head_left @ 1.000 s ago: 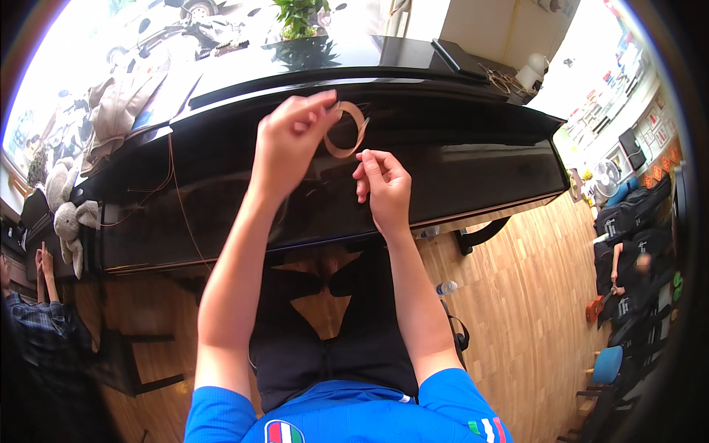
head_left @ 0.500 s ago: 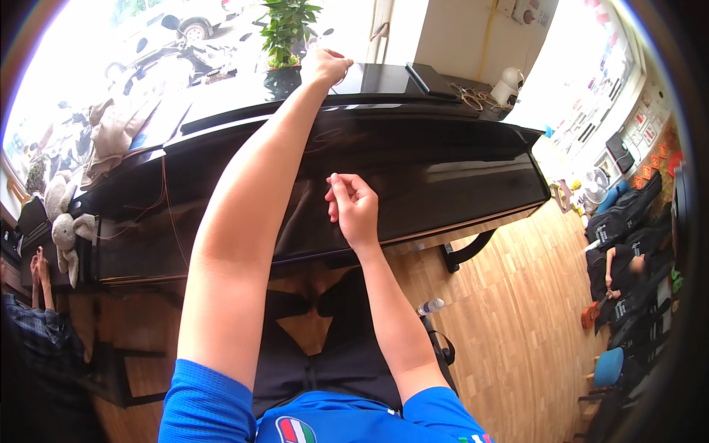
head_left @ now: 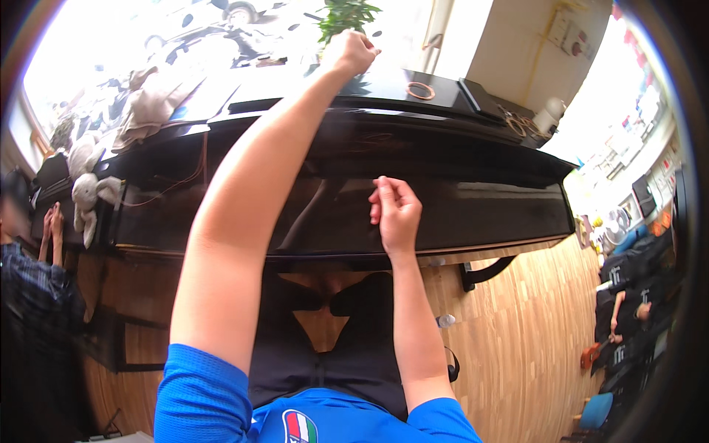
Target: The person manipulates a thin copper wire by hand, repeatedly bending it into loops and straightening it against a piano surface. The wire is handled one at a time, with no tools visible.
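Observation:
My left hand (head_left: pixel 353 52) reaches over the far top of the black piano (head_left: pixel 502 214), in front of the green plant (head_left: pixel 341 15), its fingers closed; whether they hold anything is too small to tell. Right of it a thin copper-coloured loop (head_left: pixel 420 91) lies on the piano top, apart from the hand. My right hand (head_left: pixel 395 214) hovers before the piano's front panel, thumb and fingertips pinched together; anything between them is hidden or too small to make out.
A plush rabbit (head_left: pixel 86 190) and beige cloth (head_left: pixel 144 118) sit on the piano's left; tangled cords (head_left: pixel 521 125) and a dark slab (head_left: pixel 480 100) at its back right. A person (head_left: pixel 37 288) is at far left, another (head_left: pixel 628 314) among black bags at right, near a blue stool (head_left: pixel 597 410).
My left hand went up to the piano top, and the loop it held a second ago now lies there, released. My right hand stays pinched, slightly lower than at first.

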